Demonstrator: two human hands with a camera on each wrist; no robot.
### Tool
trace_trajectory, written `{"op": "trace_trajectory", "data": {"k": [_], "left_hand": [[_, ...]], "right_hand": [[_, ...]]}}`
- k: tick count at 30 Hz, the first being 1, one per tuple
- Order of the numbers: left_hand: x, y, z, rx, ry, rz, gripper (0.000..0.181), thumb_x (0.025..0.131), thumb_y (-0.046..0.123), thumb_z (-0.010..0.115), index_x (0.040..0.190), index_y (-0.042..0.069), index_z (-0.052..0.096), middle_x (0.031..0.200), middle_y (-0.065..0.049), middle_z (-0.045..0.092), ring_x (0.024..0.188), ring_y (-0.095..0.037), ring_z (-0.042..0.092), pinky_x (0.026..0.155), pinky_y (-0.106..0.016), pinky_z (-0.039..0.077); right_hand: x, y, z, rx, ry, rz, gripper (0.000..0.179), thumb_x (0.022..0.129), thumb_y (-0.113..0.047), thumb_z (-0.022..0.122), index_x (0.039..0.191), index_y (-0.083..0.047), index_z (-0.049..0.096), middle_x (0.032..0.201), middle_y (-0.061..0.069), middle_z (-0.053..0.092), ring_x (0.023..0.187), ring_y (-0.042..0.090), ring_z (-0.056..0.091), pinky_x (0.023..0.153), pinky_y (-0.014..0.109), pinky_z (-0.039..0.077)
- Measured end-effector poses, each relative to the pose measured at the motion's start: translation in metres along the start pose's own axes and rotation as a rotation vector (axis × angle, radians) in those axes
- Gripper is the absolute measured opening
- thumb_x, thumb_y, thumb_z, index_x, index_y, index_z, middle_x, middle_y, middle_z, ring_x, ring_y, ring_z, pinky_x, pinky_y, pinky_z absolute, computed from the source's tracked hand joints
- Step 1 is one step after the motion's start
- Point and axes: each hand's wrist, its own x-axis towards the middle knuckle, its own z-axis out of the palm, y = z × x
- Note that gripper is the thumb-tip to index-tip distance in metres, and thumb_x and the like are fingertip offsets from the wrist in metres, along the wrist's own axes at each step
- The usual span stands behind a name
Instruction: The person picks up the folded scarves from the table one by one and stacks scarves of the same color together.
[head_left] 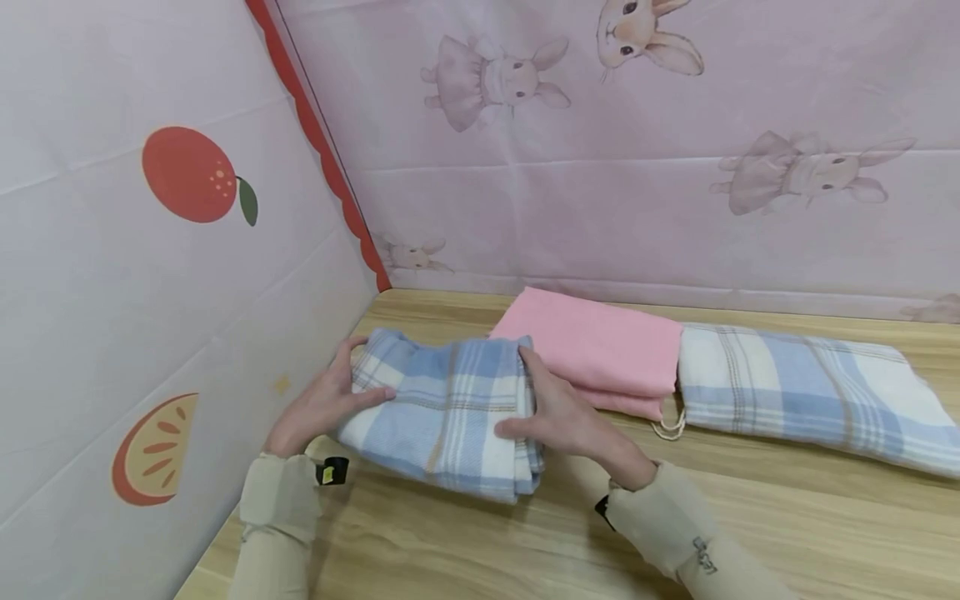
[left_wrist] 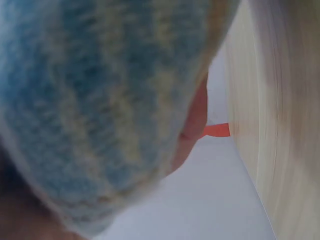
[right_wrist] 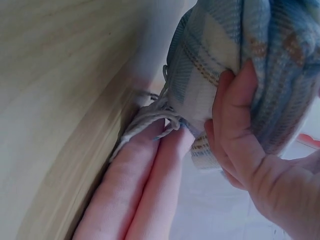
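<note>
Between my two hands is a folded blue-and-white plaid scarf (head_left: 450, 417), soft and fuzzy in the left wrist view. My left hand (head_left: 330, 404) grips its left end, the thumb lying over the top. At the other end, my right hand (head_left: 562, 408) holds the layered side edge, with its thumb on the upper face and its fingers round the far side. In the right wrist view, those fingers (right_wrist: 240, 115) press into the folds. Both wrist views show a gap between the scarf and the wooden table (left_wrist: 285, 125), so it appears raised.
A folded pink cloth (head_left: 600, 342) lies just behind my right hand. Beside it on the right is another folded plaid scarf (head_left: 810, 396), with white tassels (head_left: 670, 427) near the pink cloth. A white wall (head_left: 75, 292) borders the left; a pink rabbit-print wall (head_left: 600, 217) stands behind.
</note>
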Motion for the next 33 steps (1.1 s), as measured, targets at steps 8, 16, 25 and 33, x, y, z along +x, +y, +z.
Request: {"op": "trace_trajectory", "data": {"k": [8, 16, 25, 33], "left_hand": [[0.0, 0.003, 0.002, 0.012, 0.021, 0.017, 0.09, 0.093, 0.034, 0.075, 0.156, 0.003, 0.018, 0.146, -0.039, 0.039, 0.133, -0.047, 0.042, 0.106, -0.064, 0.035], [0.001, 0.011, 0.003, -0.006, 0.037, 0.041, 0.09, 0.094, 0.036, 0.074, 0.157, 0.007, 0.018, 0.15, -0.039, 0.034, 0.136, -0.047, 0.039, 0.106, -0.064, 0.034], [0.005, 0.016, 0.006, -0.041, 0.05, 0.078, 0.089, 0.094, 0.032, 0.075, 0.157, 0.009, 0.018, 0.154, -0.032, 0.033, 0.139, -0.044, 0.036, 0.109, -0.064, 0.03], [0.005, 0.024, 0.006, -0.021, 0.069, 0.09, 0.089, 0.093, 0.034, 0.075, 0.157, 0.01, 0.018, 0.146, -0.034, 0.043, 0.128, -0.043, 0.048, 0.105, -0.063, 0.036]], "right_hand": [[-0.003, 0.0, -0.007, 0.0, 0.01, -0.016, 0.105, 0.086, -0.022, 0.081, 0.157, 0.01, 0.01, 0.158, 0.033, 0.025, 0.142, 0.042, 0.034, 0.114, 0.058, 0.029], [-0.005, 0.001, -0.014, -0.017, 0.019, -0.005, 0.107, 0.086, -0.024, 0.081, 0.158, 0.009, 0.009, 0.158, 0.034, 0.023, 0.14, 0.043, 0.035, 0.113, 0.058, 0.03], [-0.006, 0.002, -0.022, 0.012, 0.026, 0.0, 0.107, 0.085, -0.022, 0.082, 0.158, 0.007, 0.008, 0.147, 0.035, 0.039, 0.117, 0.037, 0.055, 0.1, 0.055, 0.045], [-0.008, 0.004, -0.03, 0.021, 0.024, -0.005, 0.108, 0.087, -0.022, 0.081, 0.159, 0.007, 0.005, 0.151, 0.036, 0.034, 0.126, 0.042, 0.05, 0.108, 0.058, 0.037]]}}
